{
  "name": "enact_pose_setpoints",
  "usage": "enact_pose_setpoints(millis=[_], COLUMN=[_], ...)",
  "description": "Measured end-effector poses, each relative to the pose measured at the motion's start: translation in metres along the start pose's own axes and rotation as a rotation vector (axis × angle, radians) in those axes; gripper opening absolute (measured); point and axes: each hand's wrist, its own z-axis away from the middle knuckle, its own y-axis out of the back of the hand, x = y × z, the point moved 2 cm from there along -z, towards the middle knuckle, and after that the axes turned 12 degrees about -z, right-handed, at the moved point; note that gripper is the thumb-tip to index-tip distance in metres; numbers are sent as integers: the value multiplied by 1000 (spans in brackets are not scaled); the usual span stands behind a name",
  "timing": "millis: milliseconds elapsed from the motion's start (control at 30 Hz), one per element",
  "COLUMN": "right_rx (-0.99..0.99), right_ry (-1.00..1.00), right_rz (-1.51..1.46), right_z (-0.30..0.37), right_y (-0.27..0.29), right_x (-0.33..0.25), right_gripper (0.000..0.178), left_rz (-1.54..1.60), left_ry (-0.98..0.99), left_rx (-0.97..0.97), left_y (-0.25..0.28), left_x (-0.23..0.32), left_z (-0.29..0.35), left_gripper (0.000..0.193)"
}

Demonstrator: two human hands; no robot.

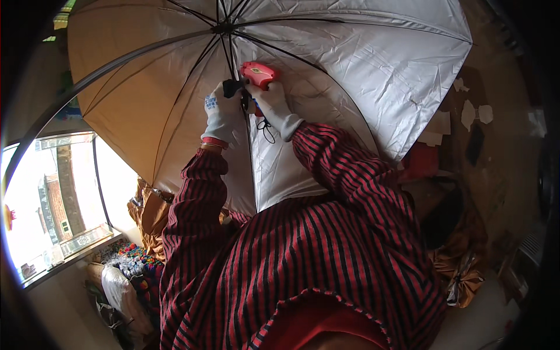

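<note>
An open umbrella (402, 76) with a silvery inner side and thin dark ribs spreads in front of me. Both my hands wear white gloves and meet below its hub. My right hand (274, 108) is wrapped around a red tagging gun (258, 73), whose narrow end points left. A thin black cord (266, 131) loops down beneath that hand. With closed fingers, my left hand (219, 114) grips a small black piece (232, 88) close to the gun's front. Whether that piece is fixed to the umbrella is hidden by my fingers.
A curved dark bar (76, 90) arcs across the left side to the umbrella's hub (223, 27). At the lower left are a bright window (52, 198), crumpled brown wrapping (150, 216) and multicoloured bundles (131, 259). More brown wrapping (461, 274) lies at the lower right.
</note>
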Motion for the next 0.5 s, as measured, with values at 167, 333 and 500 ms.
enact_pose_setpoints(millis=[167, 333, 500], right_rx=[-26, -132, -131], right_ry=[-109, -277, -243], right_rz=[-28, -105, -245], right_z=[11, 11, -11], right_y=[1, 5, 19], right_x=[2, -2, 18], right_gripper=[18, 17, 30], left_rz=[131, 245, 228], left_ry=[239, 333, 258], left_rx=[-124, -128, -28], left_y=[6, 13, 4], left_x=[15, 20, -1], left_z=[0, 6, 8], left_gripper=[21, 19, 18])
